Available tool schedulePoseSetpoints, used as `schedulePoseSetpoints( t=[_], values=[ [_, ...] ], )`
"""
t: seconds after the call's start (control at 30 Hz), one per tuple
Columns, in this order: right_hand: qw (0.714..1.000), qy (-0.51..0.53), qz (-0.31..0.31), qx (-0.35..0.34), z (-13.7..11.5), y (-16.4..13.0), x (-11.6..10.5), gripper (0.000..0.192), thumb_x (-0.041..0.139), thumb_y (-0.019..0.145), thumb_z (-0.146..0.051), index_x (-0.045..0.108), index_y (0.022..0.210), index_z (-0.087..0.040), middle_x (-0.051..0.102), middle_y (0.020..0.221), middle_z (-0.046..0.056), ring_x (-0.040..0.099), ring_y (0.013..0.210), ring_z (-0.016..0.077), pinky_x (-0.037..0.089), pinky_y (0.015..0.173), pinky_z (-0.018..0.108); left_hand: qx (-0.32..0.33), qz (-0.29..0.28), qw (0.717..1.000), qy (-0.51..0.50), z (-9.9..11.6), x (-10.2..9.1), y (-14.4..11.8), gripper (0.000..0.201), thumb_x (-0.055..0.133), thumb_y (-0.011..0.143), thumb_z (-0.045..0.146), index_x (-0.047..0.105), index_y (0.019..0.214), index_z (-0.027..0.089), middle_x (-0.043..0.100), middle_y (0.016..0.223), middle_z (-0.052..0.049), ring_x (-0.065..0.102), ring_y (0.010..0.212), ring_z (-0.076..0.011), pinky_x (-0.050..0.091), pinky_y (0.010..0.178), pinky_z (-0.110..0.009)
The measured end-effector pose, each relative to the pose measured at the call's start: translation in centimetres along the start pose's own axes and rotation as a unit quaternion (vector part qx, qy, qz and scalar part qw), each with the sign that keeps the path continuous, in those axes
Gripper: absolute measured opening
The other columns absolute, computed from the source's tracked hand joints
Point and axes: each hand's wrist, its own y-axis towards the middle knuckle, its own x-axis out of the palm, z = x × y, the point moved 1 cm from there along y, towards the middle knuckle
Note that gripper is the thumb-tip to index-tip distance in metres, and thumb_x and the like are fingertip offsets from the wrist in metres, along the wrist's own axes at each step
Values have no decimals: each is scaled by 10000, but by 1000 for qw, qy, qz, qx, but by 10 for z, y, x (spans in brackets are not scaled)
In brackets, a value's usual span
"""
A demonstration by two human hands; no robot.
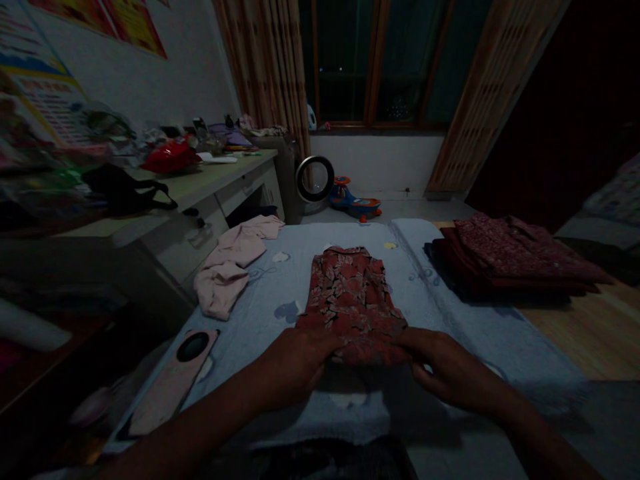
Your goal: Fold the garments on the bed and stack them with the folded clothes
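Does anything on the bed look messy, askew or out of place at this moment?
Only a little. The pink garment lies crumpled at the left edge of the blue sheet, unlike the folded dark red stack. A phone sits partly over the edge. Both hands, left hand and right hand, hold the floral garment neatly.

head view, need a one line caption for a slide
Both hands, left hand and right hand, grip the near edge of a red floral garment on a pale blue blanket.
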Motion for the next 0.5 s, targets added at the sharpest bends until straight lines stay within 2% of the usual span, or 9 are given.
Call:
schedulePoseSetpoints(
  t=[0.1, 0.2, 0.3, 0.4, 0.5],
  values=[
    [997, 72, -6, 12, 8, 16, -22, 463, 490, 735, -134, 605, 1174, -227, 694, 1030, 45, 641, 884, 190, 495, 779, 287, 12, -5, 999, -35, -7, -22, 16, 493, 467, 795, 67, 586, 1218, 290, 674, 1177, 4, 625, 1077, -161, 491, 901, -263],
    [989, 140, 28, 38, 28, 47, -39, 244, 542, 769, -240, 610, 999, -192, 652, 875, 17, 599, 777, 165, 472, 668, 246, -29, -8, 999, -10, -28, -43, 46, 378, 475, 823, 113, 628, 1149, 230, 690, 1131, -30, 631, 1041, -184, 483, 899, -283],
    [976, 200, 68, 49, 53, 86, -48, 235, 581, 757, -315, 618, 942, -175, 626, 823, 12, 580, 748, 164, 457, 637, 245, -71, -6, 997, 27, -55, -59, 83, 328, 483, 849, 152, 645, 1127, 212, 704, 1119, -40, 636, 1024, -194, 473, 881, -283],
    [968, 216, 108, 72, 79, 126, -51, 260, 601, 741, -337, 646, 932, -166, 643, 853, 26, 588, 787, 179, 459, 660, 260, -100, -10, 993, 57, -84, -67, 119, 334, 481, 865, 184, 655, 1149, 211, 706, 1146, -55, 641, 1031, -211, 468, 863, -289],
    [962, 210, 141, 102, 105, 164, -48, 260, 612, 725, -338, 661, 912, -164, 656, 857, 26, 590, 785, 178, 456, 666, 264, -130, -18, 987, 97, -113, -63, 152, 326, 480, 865, 193, 676, 1125, 178, 713, 1128, -94, 648, 1023, -227, 470, 841, -291]
  ],
)
